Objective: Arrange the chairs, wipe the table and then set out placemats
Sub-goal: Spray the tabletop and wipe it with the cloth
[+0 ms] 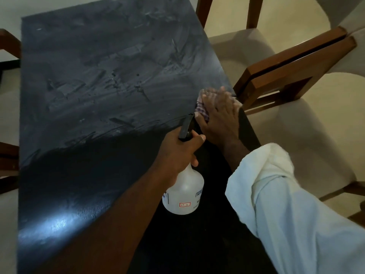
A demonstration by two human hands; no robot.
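Pressing the checked cloth [201,107] flat at the right edge of the smeary tabletop [98,76] with the right hand [219,117], fingers straight over it — right beside a wooden chair [286,62]. Gripping the spray bottle [184,191] by its neck with the left hand [177,150], fingers clamped under the trigger [186,125]. Guessing soft, floppy cloth, so best pinned under a flat palm — bottle probably light and slick, so stick to the neck.

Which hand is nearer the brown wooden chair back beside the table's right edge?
Right. The right hand presses the checked cloth just beside the brown wooden chair back; the left hand grips the white plastic spray bottle farther from it.
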